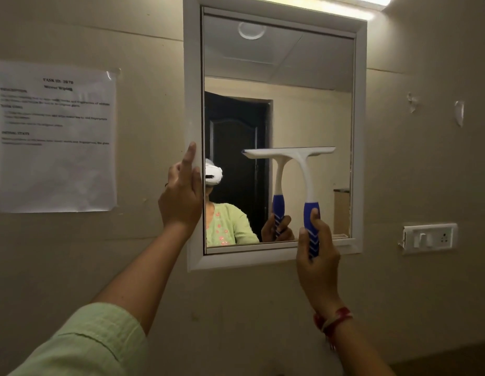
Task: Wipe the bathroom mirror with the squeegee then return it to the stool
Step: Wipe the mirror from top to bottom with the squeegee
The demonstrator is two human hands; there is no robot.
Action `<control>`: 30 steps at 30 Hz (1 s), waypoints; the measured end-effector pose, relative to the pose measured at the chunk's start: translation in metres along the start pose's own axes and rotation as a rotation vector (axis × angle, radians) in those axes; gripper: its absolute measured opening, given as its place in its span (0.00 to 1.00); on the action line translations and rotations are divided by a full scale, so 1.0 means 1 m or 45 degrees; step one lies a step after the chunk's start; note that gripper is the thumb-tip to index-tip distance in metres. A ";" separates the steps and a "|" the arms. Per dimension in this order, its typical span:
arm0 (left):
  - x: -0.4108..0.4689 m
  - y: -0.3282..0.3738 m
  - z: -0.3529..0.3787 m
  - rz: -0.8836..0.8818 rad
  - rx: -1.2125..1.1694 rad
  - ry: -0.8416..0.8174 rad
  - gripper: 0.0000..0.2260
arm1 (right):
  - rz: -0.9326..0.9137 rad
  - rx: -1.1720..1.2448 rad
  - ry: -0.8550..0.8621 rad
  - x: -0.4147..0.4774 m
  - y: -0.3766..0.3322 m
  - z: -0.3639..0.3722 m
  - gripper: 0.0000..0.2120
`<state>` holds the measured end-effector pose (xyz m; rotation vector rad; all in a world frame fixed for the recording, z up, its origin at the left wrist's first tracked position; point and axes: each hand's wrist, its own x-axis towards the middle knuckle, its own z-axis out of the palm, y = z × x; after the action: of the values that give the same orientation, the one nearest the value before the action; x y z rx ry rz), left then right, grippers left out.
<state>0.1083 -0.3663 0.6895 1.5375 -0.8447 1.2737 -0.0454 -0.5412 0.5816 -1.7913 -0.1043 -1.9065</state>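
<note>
A white-framed mirror (312, 85) hangs on the beige wall. My right hand (317, 264) grips the blue handle of a white squeegee (301, 164), held upright with its blade lying horizontally against the lower right of the glass. My left hand (181, 196) holds the left edge of the mirror frame, fingers wrapped round it and forefinger pointing up. The glass reflects the squeegee, my hand and a person in a green top. The stool is out of view.
A printed sheet (56, 137) is taped to the wall left of the mirror. A white switch and socket plate (428, 237) sits to the lower right. A lit tube lamp (325, 1) runs above the mirror.
</note>
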 end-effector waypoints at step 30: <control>-0.002 0.000 0.001 -0.010 0.050 0.016 0.19 | 0.185 0.069 -0.058 -0.050 0.010 -0.016 0.22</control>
<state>0.1082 -0.3677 0.6876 1.5603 -0.8092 1.3000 -0.0561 -0.5400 0.5294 -1.7571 -0.0398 -1.7459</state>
